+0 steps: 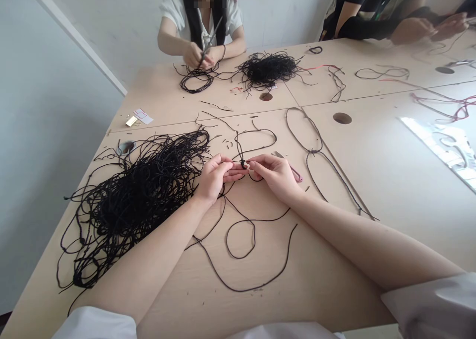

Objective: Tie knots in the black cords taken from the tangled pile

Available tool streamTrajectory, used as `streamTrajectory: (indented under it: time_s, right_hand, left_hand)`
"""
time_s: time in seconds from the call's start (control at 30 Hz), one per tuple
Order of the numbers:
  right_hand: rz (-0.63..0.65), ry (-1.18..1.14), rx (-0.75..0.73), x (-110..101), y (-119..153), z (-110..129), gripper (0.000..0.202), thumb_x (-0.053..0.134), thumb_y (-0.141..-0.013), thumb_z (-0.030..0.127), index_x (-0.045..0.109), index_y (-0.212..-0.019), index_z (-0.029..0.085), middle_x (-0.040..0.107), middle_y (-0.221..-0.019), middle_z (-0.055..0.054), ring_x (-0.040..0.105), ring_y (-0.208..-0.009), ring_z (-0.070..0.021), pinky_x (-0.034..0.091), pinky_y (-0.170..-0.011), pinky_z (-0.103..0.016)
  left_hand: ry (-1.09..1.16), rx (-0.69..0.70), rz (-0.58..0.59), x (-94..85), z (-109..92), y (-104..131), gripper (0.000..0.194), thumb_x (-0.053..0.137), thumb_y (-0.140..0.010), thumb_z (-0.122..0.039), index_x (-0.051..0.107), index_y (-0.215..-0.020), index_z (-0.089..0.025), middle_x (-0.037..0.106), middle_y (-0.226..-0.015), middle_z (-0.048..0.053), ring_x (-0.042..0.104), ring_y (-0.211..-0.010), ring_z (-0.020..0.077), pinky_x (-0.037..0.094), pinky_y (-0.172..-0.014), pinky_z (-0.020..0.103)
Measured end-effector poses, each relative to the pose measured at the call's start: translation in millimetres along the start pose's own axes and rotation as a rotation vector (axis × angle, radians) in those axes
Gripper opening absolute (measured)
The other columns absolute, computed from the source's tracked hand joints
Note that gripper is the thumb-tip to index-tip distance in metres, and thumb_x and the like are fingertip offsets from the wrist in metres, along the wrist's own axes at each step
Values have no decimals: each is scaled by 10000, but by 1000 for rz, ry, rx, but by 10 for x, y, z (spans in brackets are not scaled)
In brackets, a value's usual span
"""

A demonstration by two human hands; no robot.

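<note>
Between my two hands is a black cord point(241, 155) with a small knotted bunch, held just above the table. My left hand point(217, 175) is closed, thumb and fingers pinching the cord's left side. From the right, my right hand point(273, 172) pinches at the same knot with thumb and forefinger. Loose ends of black cord point(255, 285) trail in curves over the table toward me. Partly behind my right hand lies a pair of scissors point(297, 175) with pinkish handles. Left of my left hand spreads a big tangled heap of black cords point(137, 195).
Across the table point(238, 309) a person point(203, 36) holds scissors and cord beside another black cord pile point(269, 70). A second person's hands point(427, 29) work at upper right. A looped cord point(314, 151), red cords point(459, 103) and a clear sheet point(446, 145) lie to the right.
</note>
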State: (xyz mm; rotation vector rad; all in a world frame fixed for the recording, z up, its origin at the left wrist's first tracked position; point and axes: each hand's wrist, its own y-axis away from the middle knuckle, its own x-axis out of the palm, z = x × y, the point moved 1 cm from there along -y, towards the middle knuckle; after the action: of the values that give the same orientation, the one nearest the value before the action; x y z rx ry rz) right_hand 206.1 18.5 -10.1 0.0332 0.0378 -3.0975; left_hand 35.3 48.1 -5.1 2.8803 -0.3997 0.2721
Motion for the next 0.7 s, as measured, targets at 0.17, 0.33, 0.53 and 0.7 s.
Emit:
streamTrajectory:
  time_s: [0.17, 0.33, 0.53, 0.7]
  right_hand:
    - [-10, 39, 0, -3, 5, 13, 157, 572, -864, 326, 636, -846, 184, 507, -604, 28, 452, -588, -107, 357, -566, -260]
    - [-90, 83, 13, -13, 12, 18, 135, 567, -861, 313, 618, -830, 192, 502, -586, 34, 432, -561, -102, 330, -533, -250]
    - [-25, 17, -16, 12, 6, -5, 122, 562, -860, 296, 567, -799, 190, 478, -607, 35, 438, -579, -105, 351, -562, -262]
    - [-10, 20, -7, 23, 21, 21, 122, 553, -867, 295, 607, -875, 186, 501, -634, 28, 453, -593, -107, 366, -568, -263]
  left_hand:
    - [19, 1, -17, 4, 4, -5, 92, 545, -792, -215, 467, -769, -173, 752, -847, 87, 737, -802, 197, 571, -778, 330]
    - [77, -7, 2, -19, 9, -14, 108, 542, -780, -197, 440, -754, -175, 754, -862, 101, 737, -832, 205, 566, -780, 315]
    - [8, 11, 38, -2, -10, 5, 156, 624, -815, -288, 568, -884, -159, 754, -878, 91, 737, -803, 195, 580, -769, 312]
    - [-98, 24, -5, 34, -3, 11, 261, 730, -765, -345, 671, -884, -120, 749, -870, 105, 731, -777, 187, 591, -768, 303]
